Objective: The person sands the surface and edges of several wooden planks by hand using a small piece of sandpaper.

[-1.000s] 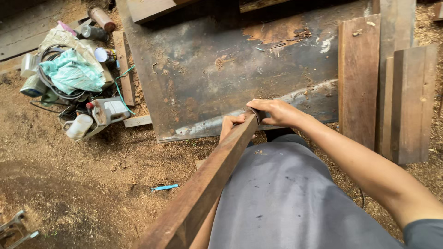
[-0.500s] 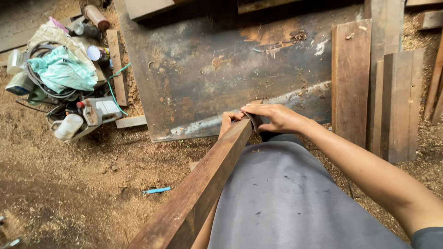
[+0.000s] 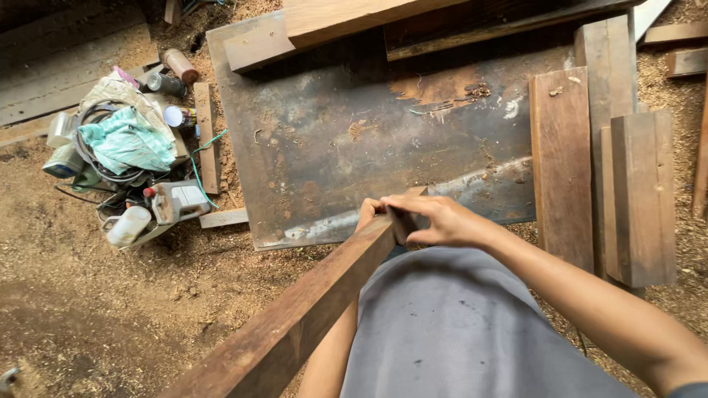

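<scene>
Gripping the far end of a long brown timber plank [image 3: 310,309], the right hand [image 3: 435,220] closes over its top edge with fingers curled down the near face, while the left hand [image 3: 369,214] wraps the same end from the other side, its fingers only partly in view behind the wood. The plank runs diagonally from that shared grip, beside a grey-shirted torso [image 3: 457,332], down toward the lower left edge of the picture, raised above a sawdust-strewn floor [image 3: 96,309]. Just beyond the hands lies a large dark metal sheet [image 3: 346,140], rust-marked and dusted with shavings, its near edge bright and worn. To the right of the sheet several short wooden boards [image 3: 564,162] lie side by side, with a thicker block [image 3: 641,191] set partly over them. A pale beam [image 3: 354,18] crosses the top of the sheet. Well apart to the left sits a heap of gear: a crumpled teal cloth [image 3: 125,144] over coiled black cable [image 3: 96,158], a grey power tool [image 3: 177,200] and a brown canister [image 3: 179,65].
</scene>
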